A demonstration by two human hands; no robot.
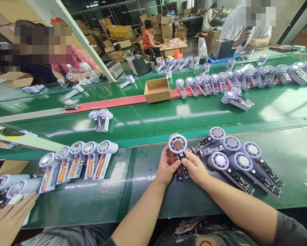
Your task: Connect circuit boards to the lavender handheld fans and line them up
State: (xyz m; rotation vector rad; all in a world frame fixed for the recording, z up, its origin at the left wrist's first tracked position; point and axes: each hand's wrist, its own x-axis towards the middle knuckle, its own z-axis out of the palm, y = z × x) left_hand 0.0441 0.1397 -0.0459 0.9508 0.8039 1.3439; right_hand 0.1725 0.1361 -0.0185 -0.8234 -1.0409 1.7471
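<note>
While hand-held, fan (176, 143) above open belt (143, 194)

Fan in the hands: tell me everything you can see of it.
The fan has a white, plastic-looking cylindrical body, its round slotted face tilted toward the camera around a tan centre disc. A black circuit board with small components extends from it. The left hand holds the body; the right hand grips the board.

White fan (177, 144) with bare circuit board (182, 164)
</note>
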